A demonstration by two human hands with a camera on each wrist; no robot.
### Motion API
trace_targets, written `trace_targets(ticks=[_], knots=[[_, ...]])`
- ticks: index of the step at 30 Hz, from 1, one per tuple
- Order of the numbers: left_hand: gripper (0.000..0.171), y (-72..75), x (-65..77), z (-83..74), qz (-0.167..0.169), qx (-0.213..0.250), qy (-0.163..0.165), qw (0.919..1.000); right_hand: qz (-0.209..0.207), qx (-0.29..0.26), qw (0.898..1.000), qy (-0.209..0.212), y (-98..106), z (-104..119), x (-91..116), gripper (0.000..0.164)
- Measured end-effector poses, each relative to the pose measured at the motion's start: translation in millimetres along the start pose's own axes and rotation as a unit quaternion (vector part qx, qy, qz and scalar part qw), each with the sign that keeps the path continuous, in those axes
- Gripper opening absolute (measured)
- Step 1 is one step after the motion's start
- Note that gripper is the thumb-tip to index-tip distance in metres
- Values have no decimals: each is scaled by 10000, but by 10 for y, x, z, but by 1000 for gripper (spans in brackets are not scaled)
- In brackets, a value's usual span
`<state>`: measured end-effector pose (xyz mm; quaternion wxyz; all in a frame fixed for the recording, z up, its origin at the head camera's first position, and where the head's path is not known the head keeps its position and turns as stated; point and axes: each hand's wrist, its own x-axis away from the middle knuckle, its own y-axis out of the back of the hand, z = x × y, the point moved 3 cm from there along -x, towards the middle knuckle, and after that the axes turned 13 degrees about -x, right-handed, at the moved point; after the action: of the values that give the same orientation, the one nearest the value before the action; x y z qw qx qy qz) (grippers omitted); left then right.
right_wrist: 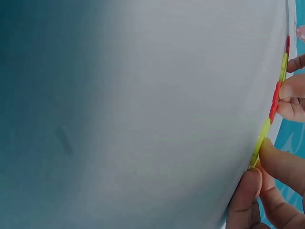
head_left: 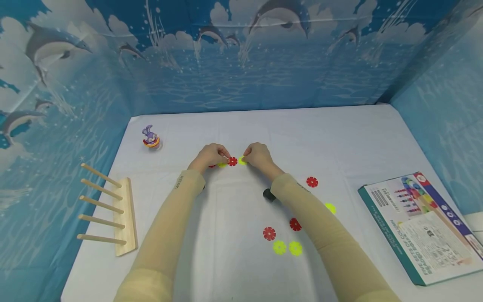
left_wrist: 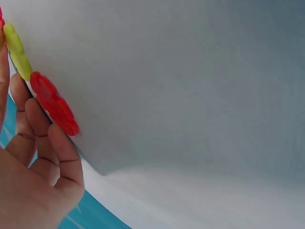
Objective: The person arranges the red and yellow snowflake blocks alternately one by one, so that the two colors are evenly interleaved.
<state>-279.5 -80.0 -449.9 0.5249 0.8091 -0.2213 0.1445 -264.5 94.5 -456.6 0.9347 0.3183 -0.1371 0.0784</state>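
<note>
A row of flower-shaped notched discs, red and yellow by turns, runs between the two hands at the far middle of the table. My left hand (head_left: 211, 156) pinches the red disc (head_left: 232, 161) with thumb and forefinger. Its other fingers lie along the yellow disc (left_wrist: 17, 52) and the red end disc (left_wrist: 55, 102). My right hand (head_left: 259, 155) pinches the yellow disc (right_wrist: 260, 143) at the row's right end, edge to edge with the red one. Whether their notches interlock, I cannot tell. The fingers cover part of the row in the head view.
Loose red discs (head_left: 269, 233) and yellow discs (head_left: 279, 247) lie near and under the right forearm. A wooden peg rack (head_left: 128, 218) stands at left, a purple rabbit toy (head_left: 151, 137) at back left. At right lies a flat printed box (head_left: 422, 226).
</note>
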Motion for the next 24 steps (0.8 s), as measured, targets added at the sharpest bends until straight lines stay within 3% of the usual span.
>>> trace_targets(ticks=[14,24], knots=[[13,1,24,-39,-25,-180,-14,9998,-41,-49,9999,91,-6,-7,8,15],[13,-50,-18,-221,-333,-459,-604,9966,-91,-32,9998,197,4,-14,0,14]])
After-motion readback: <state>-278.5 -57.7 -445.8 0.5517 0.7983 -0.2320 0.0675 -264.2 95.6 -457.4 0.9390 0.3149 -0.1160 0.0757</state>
